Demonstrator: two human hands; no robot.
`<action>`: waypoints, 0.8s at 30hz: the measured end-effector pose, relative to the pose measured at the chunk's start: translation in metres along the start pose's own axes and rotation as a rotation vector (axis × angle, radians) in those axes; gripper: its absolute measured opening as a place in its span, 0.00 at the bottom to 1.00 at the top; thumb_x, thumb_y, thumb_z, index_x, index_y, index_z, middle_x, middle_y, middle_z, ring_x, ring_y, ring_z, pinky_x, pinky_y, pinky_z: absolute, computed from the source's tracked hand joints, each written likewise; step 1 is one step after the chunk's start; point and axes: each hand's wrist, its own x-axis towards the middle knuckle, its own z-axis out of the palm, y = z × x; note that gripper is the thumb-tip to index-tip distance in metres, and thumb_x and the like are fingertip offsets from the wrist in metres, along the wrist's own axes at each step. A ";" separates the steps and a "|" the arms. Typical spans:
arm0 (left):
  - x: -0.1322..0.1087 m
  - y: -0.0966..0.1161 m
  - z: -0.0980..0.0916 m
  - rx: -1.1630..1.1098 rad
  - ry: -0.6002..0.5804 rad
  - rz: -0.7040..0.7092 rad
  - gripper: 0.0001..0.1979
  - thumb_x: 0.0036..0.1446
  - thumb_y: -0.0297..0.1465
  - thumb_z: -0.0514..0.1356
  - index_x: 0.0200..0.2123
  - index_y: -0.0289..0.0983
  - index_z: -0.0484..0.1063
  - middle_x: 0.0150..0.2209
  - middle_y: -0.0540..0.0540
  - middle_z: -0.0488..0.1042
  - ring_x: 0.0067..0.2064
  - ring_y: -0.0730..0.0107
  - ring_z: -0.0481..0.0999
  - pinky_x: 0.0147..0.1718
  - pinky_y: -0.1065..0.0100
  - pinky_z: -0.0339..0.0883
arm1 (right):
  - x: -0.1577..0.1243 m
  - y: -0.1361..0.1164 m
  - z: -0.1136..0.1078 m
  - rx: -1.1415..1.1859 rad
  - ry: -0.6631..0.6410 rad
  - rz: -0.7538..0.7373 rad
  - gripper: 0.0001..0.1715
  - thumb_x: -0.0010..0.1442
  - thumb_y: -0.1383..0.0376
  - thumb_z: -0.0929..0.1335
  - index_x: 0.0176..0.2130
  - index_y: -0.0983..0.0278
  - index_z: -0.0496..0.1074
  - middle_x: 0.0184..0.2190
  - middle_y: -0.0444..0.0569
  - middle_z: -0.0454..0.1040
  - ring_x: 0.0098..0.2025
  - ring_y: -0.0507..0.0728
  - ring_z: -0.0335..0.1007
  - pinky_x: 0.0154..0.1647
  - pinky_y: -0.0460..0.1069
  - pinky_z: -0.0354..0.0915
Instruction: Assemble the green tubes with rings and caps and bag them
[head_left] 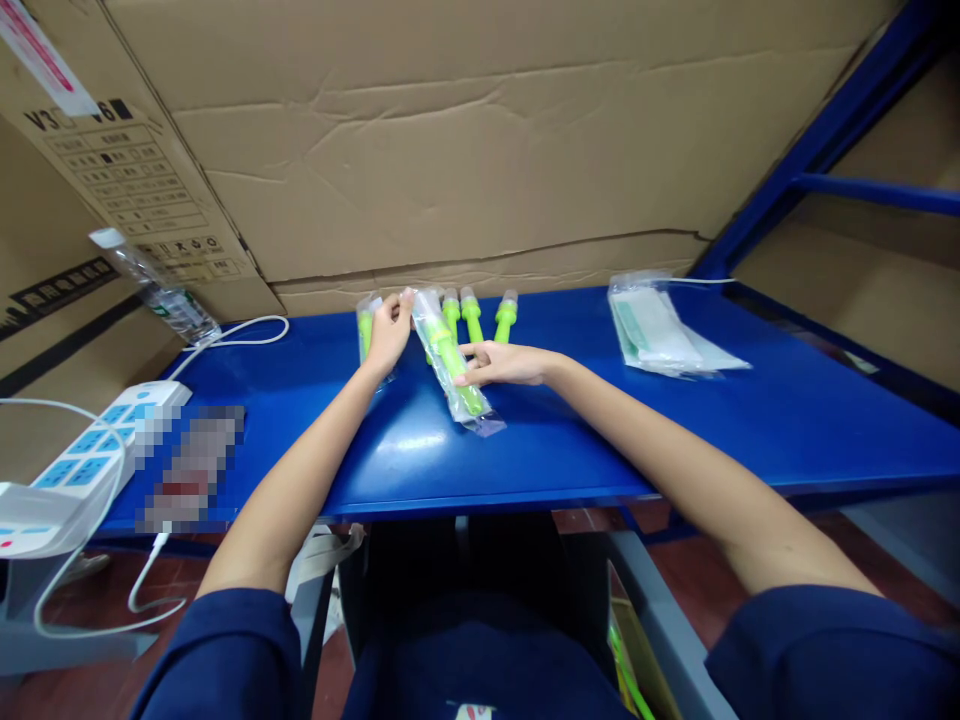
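Observation:
A clear plastic bag with a bright green stick-like item point(455, 370) inside is held above the blue table point(420, 460). My left hand point(392, 325) pinches the bag's upper end. Around its middle, the fingers of my right hand point(499, 363) are closed on the bagged item. Another bagged green item point(365, 328) lies just left of and partly behind my left hand. Behind my right hand lie several unbagged green items with clear tops, one of them point(507, 315) a little apart on the right.
A stack of clear bags point(656, 325) lies on the right of the table. On the left are a power strip point(97, 450), a blurred-out phone-like object point(196, 470) with a white cable, and a tilted water bottle point(169, 295). Cardboard point(465, 150) stands behind.

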 end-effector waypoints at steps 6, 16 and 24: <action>-0.005 0.011 -0.002 -0.031 -0.170 -0.124 0.23 0.59 0.54 0.61 0.41 0.39 0.70 0.31 0.45 0.74 0.34 0.65 0.75 0.35 0.66 0.66 | 0.006 0.001 0.006 0.028 0.228 -0.191 0.29 0.45 0.65 0.82 0.46 0.65 0.76 0.33 0.49 0.82 0.34 0.56 0.80 0.35 0.49 0.76; -0.008 0.012 0.004 -0.085 -0.202 -0.254 0.25 0.53 0.36 0.68 0.51 0.37 0.66 0.33 0.47 0.77 0.35 0.65 0.78 0.36 0.67 0.69 | 0.016 0.007 0.000 -0.125 0.303 -0.312 0.28 0.54 0.53 0.77 0.48 0.66 0.73 0.21 0.41 0.74 0.18 0.48 0.64 0.15 0.43 0.59; 0.008 0.000 -0.024 0.374 0.001 -0.214 0.24 0.51 0.39 0.67 0.50 0.36 0.70 0.29 0.46 0.76 0.44 0.51 0.78 0.48 0.55 0.63 | 0.008 -0.007 -0.018 -0.121 0.486 -0.335 0.18 0.61 0.54 0.74 0.42 0.65 0.72 0.26 0.47 0.79 0.21 0.50 0.69 0.18 0.43 0.61</action>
